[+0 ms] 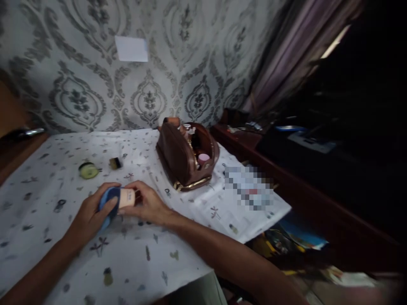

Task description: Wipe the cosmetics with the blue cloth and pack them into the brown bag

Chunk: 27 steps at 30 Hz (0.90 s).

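Over the patterned white cloth, my left hand [92,212] is closed around a blue cloth [112,193], which is pressed to one end of a small cream-coloured container [127,197]. My right hand [148,204] grips the other end of that container between thumb and fingers. Small print shows on its side, too blurred to read. Beyond my hands lie a yellow-green round jar [89,170] and a small black-and-gold item [115,163]. To the right stands a brown toiletry bag [174,152], unzipped, with several bottles and a pink-topped item [203,159] inside.
A patterned white tablecloth [143,254] covers the table against a wallpapered wall. Right of the bag lies a blurred-out flat item [249,188]. A dark red wooden ledge [286,178] runs along the right side, with a purple curtain [286,55] above. A brown wooden piece [22,156] borders the left.
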Available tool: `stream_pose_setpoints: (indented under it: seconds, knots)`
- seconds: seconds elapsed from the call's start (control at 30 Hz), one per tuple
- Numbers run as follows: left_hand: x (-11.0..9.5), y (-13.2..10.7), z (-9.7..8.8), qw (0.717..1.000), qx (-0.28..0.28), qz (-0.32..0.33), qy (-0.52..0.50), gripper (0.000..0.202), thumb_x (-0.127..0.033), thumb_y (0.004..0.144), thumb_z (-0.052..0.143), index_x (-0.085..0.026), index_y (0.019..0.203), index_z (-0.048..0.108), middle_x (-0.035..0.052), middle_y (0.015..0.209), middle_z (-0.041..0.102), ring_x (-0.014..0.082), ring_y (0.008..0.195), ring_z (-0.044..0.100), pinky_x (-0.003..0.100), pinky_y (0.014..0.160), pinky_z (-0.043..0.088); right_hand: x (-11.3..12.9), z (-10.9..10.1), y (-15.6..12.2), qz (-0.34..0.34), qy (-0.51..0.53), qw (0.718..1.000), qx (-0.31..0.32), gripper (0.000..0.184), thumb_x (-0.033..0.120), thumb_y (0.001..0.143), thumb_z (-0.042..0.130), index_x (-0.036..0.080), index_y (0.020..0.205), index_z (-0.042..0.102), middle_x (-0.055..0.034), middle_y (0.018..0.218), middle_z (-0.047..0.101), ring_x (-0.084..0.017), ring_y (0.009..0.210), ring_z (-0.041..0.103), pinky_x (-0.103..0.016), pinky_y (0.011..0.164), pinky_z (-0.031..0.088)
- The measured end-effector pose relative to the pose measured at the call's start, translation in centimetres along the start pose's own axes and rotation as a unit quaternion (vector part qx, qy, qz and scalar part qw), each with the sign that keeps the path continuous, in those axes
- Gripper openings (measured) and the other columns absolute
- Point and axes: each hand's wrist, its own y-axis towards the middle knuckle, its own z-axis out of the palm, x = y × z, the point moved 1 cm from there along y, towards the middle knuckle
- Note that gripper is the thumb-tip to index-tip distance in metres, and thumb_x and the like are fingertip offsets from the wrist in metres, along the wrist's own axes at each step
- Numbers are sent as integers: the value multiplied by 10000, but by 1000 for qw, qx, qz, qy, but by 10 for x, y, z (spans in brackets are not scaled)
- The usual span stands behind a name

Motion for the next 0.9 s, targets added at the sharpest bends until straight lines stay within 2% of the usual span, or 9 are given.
stream_pose_setpoints:
  seconds: [0.13, 0.27, 0.4, 0.5, 0.57, 0.67, 0.73, 0.8, 0.9]
  knots:
    - [-4, -2, -1, 999, -31, 29, 27, 499, -640, 817, 478, -214, 1005, 657, 23, 960, 735, 227, 860, 684, 254, 732, 512, 4, -1, -5, 48, 3, 999, 9, 596, 504, 561, 873, 218, 1032, 644, 32, 858, 616, -121, 750, 565, -245, 696, 475]
    - [-4, -4, -3, 989, -68, 118, 62, 403, -561, 865, 464, -226, 952, 671, 16, 916, 739, 206, 820, 697, 235, 705, 508, 2, 1, -6, 104, 75, 992, 10, 605, 536, 514, 878, 209, 970, 653, 37, 818, 616, -109, 728, 571, -224, 672, 483]
    - [4, -6, -3, 970, -92, 206, 86, 272, -428, 901, 475, -259, 1019, 651, 7, 971, 720, 188, 847, 683, 220, 722, 497, -5, 4, -2, 166, 168, 971, 34, 634, 561, 438, 899, 183, 874, 636, 33, 739, 615, -115, 645, 596, -235, 626, 511]
    - [9, -9, -1, 959, -87, 255, 89, 276, -380, 887, 500, -283, 1107, 635, 15, 1035, 695, 199, 914, 666, 233, 800, 484, -11, 5, 2, 217, 229, 945, 90, 632, 629, 469, 866, 161, 820, 627, 5, 689, 638, -150, 604, 638, -276, 620, 543]
    - [11, -11, -1, 955, -85, 272, 84, 317, -371, 867, 523, -300, 1157, 630, 19, 1079, 686, 215, 958, 657, 254, 859, 474, -16, 5, 4, 249, 264, 920, 146, 620, 705, 584, 773, 136, 793, 637, -27, 674, 657, -167, 609, 656, -289, 630, 553]
    - [12, -14, -1, 958, -90, 267, 56, 327, -351, 855, 536, -326, 1161, 649, 8, 1117, 696, 229, 1004, 654, 281, 920, 472, -22, 4, 7, 305, 284, 880, 228, 650, 745, 779, 576, 100, 781, 658, -75, 677, 678, -174, 634, 666, -285, 646, 552]
    - [14, -15, -3, 968, -89, 231, 33, 285, -340, 866, 523, -335, 1102, 682, -16, 1098, 720, 220, 1009, 663, 274, 908, 487, -23, 5, 7, 325, 296, 851, 287, 677, 739, 834, 504, 83, 810, 673, -99, 698, 692, -185, 664, 678, -282, 654, 546]
    - [18, -13, -5, 979, -94, 178, 23, 251, -362, 870, 518, -329, 1016, 719, -36, 1033, 747, 208, 968, 684, 258, 855, 508, -22, 6, 6, 313, 319, 832, 330, 659, 714, 824, 552, 71, 880, 689, -110, 742, 707, -203, 723, 696, -283, 674, 541]
    - [25, -10, -7, 988, -118, 97, 28, 263, -442, 838, 545, -295, 899, 755, -30, 937, 765, 221, 906, 699, 269, 809, 519, -20, 7, 5, 277, 357, 841, 297, 589, 605, 701, 765, 82, 963, 692, -90, 816, 711, -197, 764, 689, -288, 713, 530]
